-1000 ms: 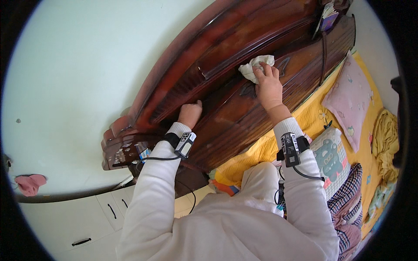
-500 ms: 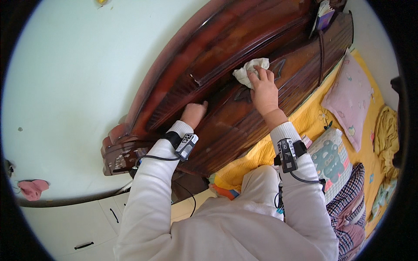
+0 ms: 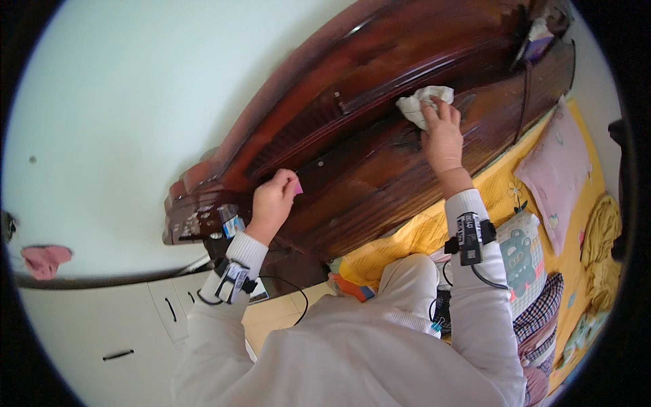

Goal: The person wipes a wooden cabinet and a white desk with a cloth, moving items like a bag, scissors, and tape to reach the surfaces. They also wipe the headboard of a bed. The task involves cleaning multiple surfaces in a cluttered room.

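Observation:
A dark red-brown wooden headboard (image 3: 366,183) with a carved, curved top stretches across the view. My right hand (image 3: 444,136) is closed on a crumpled white cloth (image 3: 424,106), which lies against the headboard's ledge. Over the left part of the headboard, my left hand (image 3: 271,203) pinches a small, flat pink piece (image 3: 298,188); most of it is hidden by the fingers. A small round light spot (image 3: 321,163) shows on the ledge to the right of that hand.
A book (image 3: 538,42) stands at the headboard's far right end. Below it, the bed has a yellow cover (image 3: 400,244), a pink pillow (image 3: 550,176) and a bear-patterned cushion (image 3: 521,254). White drawers (image 3: 102,325) stand at lower left, near a blue-white box (image 3: 232,222).
My left hand has lifted off the ledge and moved left and nearer; a pink piece now shows in its fingers. The cloth appears farther right, as the whole view has shifted.

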`<action>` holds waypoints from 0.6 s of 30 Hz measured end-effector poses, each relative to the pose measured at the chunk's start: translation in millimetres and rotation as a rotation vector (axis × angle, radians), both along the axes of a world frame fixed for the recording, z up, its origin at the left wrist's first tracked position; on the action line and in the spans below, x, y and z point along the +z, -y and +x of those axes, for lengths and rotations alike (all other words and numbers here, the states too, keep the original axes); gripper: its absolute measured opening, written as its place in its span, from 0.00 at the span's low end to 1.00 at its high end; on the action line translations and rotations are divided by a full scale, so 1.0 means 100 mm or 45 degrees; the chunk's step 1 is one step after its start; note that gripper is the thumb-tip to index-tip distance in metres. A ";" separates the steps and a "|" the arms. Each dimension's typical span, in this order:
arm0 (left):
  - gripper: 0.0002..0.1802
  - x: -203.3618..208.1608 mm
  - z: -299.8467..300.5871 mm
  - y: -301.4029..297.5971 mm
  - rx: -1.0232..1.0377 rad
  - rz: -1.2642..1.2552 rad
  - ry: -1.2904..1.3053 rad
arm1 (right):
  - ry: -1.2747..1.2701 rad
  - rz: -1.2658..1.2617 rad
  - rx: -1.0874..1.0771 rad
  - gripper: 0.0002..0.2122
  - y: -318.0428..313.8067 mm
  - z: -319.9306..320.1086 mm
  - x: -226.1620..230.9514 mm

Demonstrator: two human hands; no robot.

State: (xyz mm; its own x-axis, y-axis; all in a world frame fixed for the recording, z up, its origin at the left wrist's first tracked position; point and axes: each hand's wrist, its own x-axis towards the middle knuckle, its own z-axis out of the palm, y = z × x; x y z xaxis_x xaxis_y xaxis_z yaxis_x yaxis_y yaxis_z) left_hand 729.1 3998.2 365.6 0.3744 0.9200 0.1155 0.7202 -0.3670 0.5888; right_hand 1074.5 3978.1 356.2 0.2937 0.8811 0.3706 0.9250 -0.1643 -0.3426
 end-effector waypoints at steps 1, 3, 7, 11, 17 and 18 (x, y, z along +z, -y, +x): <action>0.02 0.03 -0.16 0.11 0.118 -0.032 0.156 | 0.007 0.006 0.008 0.28 0.01 0.00 0.01; 0.05 0.07 -0.51 0.29 0.319 -0.110 0.386 | 0.006 -0.009 0.011 0.29 0.01 0.00 0.03; 0.05 -0.03 -1.29 0.53 0.583 0.060 0.380 | 0.040 -0.069 -0.021 0.30 0.00 0.00 0.01; 0.07 -0.40 -1.81 0.61 0.714 0.117 -0.021 | 0.069 -0.075 -0.024 0.30 -0.01 0.02 -0.01; 0.07 -0.59 -1.92 0.70 0.742 0.157 -0.423 | 0.070 -0.057 -0.011 0.30 0.00 0.02 0.02; 0.06 -0.54 -1.87 0.67 0.750 0.182 -0.392 | 0.080 -0.059 -0.013 0.30 0.00 0.02 0.02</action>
State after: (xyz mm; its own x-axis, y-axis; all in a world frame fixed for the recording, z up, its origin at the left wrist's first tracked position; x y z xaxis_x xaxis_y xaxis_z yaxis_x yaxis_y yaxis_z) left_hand 541.7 3930.9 312.1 -0.1497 0.9641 0.2194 0.9507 0.0794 0.2997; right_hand 1076.1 3978.2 358.3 0.2804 0.8949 0.3472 0.9426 -0.1884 -0.2756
